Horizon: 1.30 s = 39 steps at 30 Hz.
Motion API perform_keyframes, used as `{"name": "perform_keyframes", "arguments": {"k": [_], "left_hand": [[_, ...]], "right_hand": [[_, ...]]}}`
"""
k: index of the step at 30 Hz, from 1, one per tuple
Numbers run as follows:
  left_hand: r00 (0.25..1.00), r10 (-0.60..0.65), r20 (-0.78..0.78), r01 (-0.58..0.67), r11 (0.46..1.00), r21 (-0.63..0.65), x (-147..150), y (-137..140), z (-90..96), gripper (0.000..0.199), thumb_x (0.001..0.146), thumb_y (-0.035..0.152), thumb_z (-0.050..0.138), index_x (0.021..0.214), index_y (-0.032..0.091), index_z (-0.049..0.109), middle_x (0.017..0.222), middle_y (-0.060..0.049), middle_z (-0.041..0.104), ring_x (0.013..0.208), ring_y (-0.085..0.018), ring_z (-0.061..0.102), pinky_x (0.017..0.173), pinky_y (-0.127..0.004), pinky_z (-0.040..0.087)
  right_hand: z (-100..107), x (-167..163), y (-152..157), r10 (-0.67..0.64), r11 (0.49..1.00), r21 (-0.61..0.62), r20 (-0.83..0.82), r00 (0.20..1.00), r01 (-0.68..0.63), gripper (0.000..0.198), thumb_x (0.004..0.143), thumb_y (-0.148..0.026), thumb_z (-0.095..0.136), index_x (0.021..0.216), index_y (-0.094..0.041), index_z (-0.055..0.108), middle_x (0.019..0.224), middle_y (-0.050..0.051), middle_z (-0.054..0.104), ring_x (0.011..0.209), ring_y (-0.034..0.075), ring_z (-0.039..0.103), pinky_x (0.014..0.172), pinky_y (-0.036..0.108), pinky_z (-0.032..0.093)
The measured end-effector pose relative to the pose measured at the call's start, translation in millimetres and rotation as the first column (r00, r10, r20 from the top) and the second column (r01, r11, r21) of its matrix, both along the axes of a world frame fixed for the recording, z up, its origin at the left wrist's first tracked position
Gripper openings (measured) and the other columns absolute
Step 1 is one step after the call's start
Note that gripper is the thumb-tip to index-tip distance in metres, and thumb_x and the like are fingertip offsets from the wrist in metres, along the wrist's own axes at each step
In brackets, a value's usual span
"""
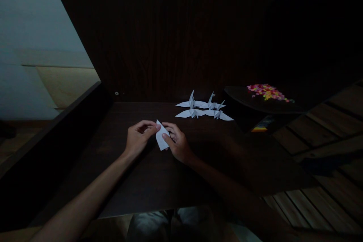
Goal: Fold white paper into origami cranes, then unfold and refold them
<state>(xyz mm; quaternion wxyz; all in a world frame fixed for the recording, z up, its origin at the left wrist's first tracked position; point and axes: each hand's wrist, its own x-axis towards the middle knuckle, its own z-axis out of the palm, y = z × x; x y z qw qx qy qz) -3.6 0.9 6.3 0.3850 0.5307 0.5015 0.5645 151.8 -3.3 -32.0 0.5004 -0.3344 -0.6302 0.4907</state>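
A folded piece of white paper (162, 138) is held up between both hands over the dark desk (136, 193). My left hand (139, 135) pinches its upper left edge between thumb and fingers. On the paper's right side, my right hand (179, 143) grips it, thumb on the near face and fingers behind, partly hidden. Beyond the hands, several white origami cranes (193, 113) stand in two rows near the back panel, wings spread and touching or overlapping one another.
To the right, a dark rounded shelf (241, 96) bears a pile of small pink, red and yellow pieces (268, 92). Below it is an object with a yellow-orange edge (259, 129). A raised side board (56, 132) bounds the desk on the left; wooden slats (306, 208) lie at lower right.
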Motion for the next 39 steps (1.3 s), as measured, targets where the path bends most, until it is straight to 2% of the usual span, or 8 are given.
{"name": "perform_keyframes", "arguments": {"k": [5,10,16,19,22,26,31,39], "left_hand": [[0.994,0.018,-0.11,-0.005,0.993,0.118,-0.9,0.0,-3.1,0.02,0.068,0.035,0.076,0.076,0.018,0.071,0.079,-0.003,0.069,0.073,-0.017,0.062,0.068,-0.028,0.05],[0.985,0.031,-0.169,-0.009,0.991,0.131,-1.2,-1.0,-5.6,0.021,0.07,0.035,0.075,0.081,0.018,0.072,0.081,-0.003,0.069,0.075,-0.018,0.063,0.072,-0.03,0.051],[0.976,0.091,-0.198,-0.062,0.987,0.15,1.1,-4.5,-3.2,0.027,0.069,0.035,0.075,0.089,0.017,0.072,0.082,-0.004,0.071,0.075,-0.018,0.065,0.072,-0.029,0.052],[0.967,0.123,-0.223,-0.085,0.982,0.169,2.4,-6.1,-1.9,0.031,0.069,0.034,0.076,0.094,0.017,0.071,0.08,-0.003,0.071,0.074,-0.018,0.065,0.073,-0.03,0.053],[0.977,0.101,-0.188,-0.075,0.987,0.14,2.3,-4.9,-1.6,0.036,0.067,0.035,0.077,0.097,0.016,0.069,0.079,-0.003,0.071,0.074,-0.018,0.066,0.074,-0.031,0.054],[0.997,0.019,-0.076,-0.016,0.999,0.037,1.0,0.1,-2.9,0.041,0.063,0.038,0.079,0.094,0.013,0.068,0.078,-0.006,0.072,0.072,-0.02,0.068,0.069,-0.033,0.055],[1.0,-0.019,-0.001,0.019,1.0,0.007,0.7,2.3,-4.0,0.041,0.061,0.039,0.081,0.091,0.013,0.069,0.083,-0.008,0.073,0.076,-0.021,0.068,0.072,-0.034,0.055],[0.999,-0.018,0.03,0.018,1.0,-0.007,-0.4,1.9,-2.2,0.041,0.059,0.04,0.082,0.085,0.014,0.065,0.08,-0.007,0.073,0.077,-0.021,0.069,0.072,-0.034,0.055]], "right_hand": [[-1.9,-0.2,1.4,-0.013,0.999,-0.043,0.004,1.0,0.013,0.037,0.088,-0.041,0.055,0.12,-0.023,0.054,0.099,0.006,0.066,0.071,0.015,0.064,0.042,0.018,0.048],[-0.9,0.2,1.5,-0.036,0.998,-0.05,0.032,0.999,0.037,0.036,0.088,-0.04,0.055,0.119,-0.023,0.056,0.101,0.007,0.067,0.074,0.017,0.067,0.043,0.019,0.051],[2.6,-0.4,0.3,-0.088,0.996,-0.008,0.1,0.991,0.089,0.031,0.087,-0.036,0.055,0.115,-0.021,0.059,0.099,0.006,0.07,0.081,0.02,0.069,0.053,0.024,0.056],[4.6,-0.9,-0.3,-0.124,0.992,0.042,0.151,0.981,0.119,0.029,0.088,-0.032,0.055,0.114,-0.021,0.059,0.1,0.006,0.071,0.084,0.02,0.07,0.063,0.028,0.058],[5.9,-0.7,-0.6,-0.158,0.985,0.101,0.186,0.97,0.141,0.028,0.088,-0.029,0.054,0.114,-0.019,0.06,0.103,0.008,0.071,0.091,0.02,0.07,0.076,0.031,0.058],[5.1,0.7,-0.3,-0.16,0.984,0.109,0.213,0.964,0.139,0.03,0.088,-0.029,0.053,0.115,-0.019,0.06,0.104,0.008,0.071,0.094,0.021,0.069,0.08,0.032,0.057],[2.7,1.7,0.4,-0.142,0.987,0.107,0.214,0.966,0.121,0.03,0.088,-0.029,0.054,0.116,-0.021,0.059,0.104,0.007,0.071,0.095,0.02,0.069,0.079,0.031,0.057],[5.4,1.6,-1.0,-0.122,0.991,0.071,0.174,0.977,0.112,0.03,0.087,-0.029,0.056,0.114,-0.019,0.061,0.101,0.007,0.072,0.091,0.02,0.07,0.075,0.029,0.058]]}}
